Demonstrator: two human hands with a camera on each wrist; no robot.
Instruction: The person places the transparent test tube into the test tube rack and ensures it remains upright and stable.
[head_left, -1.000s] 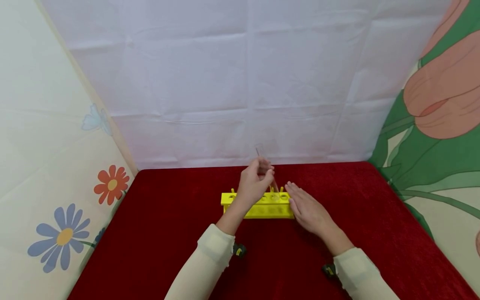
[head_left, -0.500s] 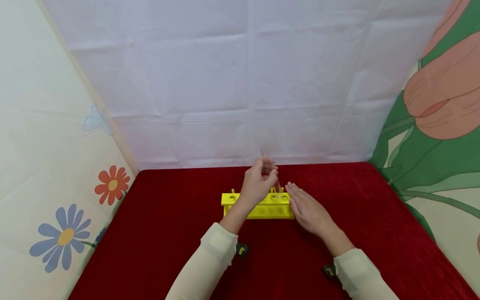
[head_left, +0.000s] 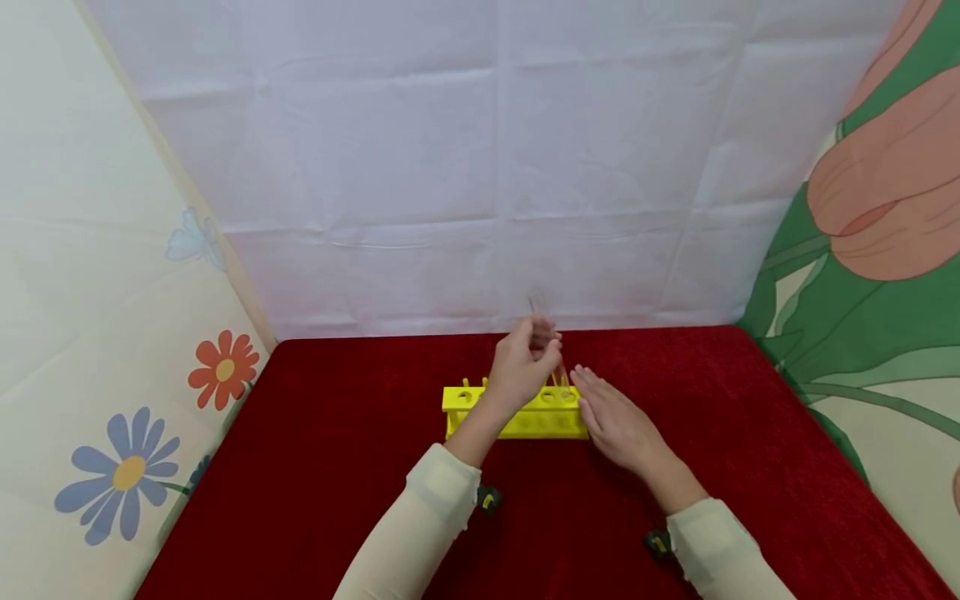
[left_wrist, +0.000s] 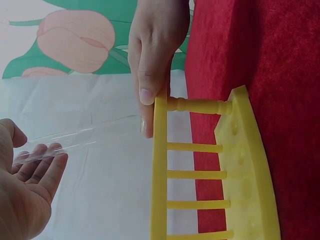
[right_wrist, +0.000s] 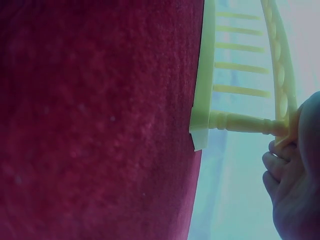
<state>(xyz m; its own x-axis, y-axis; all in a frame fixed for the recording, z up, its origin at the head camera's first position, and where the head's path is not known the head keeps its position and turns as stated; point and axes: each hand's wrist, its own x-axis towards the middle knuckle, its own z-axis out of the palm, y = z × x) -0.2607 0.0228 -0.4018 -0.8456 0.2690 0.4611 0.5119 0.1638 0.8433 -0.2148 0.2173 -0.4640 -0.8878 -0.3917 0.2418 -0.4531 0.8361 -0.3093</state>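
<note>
A clear glass test tube point(left_wrist: 85, 138) is pinched between the thumb and fingers of my left hand point(head_left: 520, 362). It leans, its upper end toward the back left, and its rounded bottom is right at the rightmost hole of the yellow test tube rack point(head_left: 459, 403). My left forearm covers part of the rack's top in the head view. At the rack's right end, my right hand point(head_left: 618, 425) rests against the top board point(left_wrist: 159, 195) with straight fingers. In the right wrist view its fingertips point(right_wrist: 274, 165) show beside the board's end.
Red velvet cloth point(head_left: 337, 467) covers the table under the rack. A white sheet point(head_left: 390, 167) hangs behind it, with flowered panels point(head_left: 127, 471) on both sides. Small dark wrist cameras point(head_left: 489, 499) sit by both sleeves.
My left hand has moved right along the rack with the test tube, whose bottom has gone from over the second hole from the right to the rightmost one. My right hand has stayed put.
</note>
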